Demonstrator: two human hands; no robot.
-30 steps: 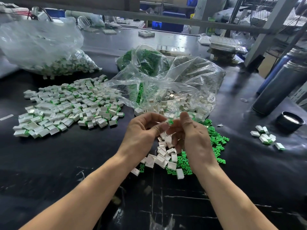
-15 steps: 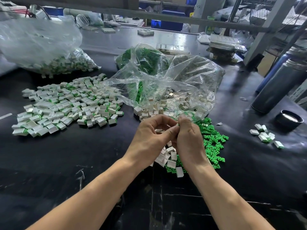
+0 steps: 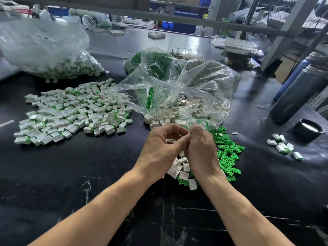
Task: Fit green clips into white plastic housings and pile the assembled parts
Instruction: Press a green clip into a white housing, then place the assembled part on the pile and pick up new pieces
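Note:
My left hand and my right hand meet fingertip to fingertip above the black table. Together they pinch one small white housing, almost wholly hidden by the fingers; whether a clip sits in it I cannot tell. Under the hands lie loose white housings and, to the right, a heap of green clips. A broad pile of assembled white-and-green parts spreads at the left.
An open clear bag of white housings lies just behind the hands, a bag of green clips behind it, another bag of parts far left. At the right stand dark flasks, a black lid and a few assembled parts.
Both hands have closed together and shifted slightly toward me; the green clip seen between the fingertips a second ago is now hidden in the pinch.

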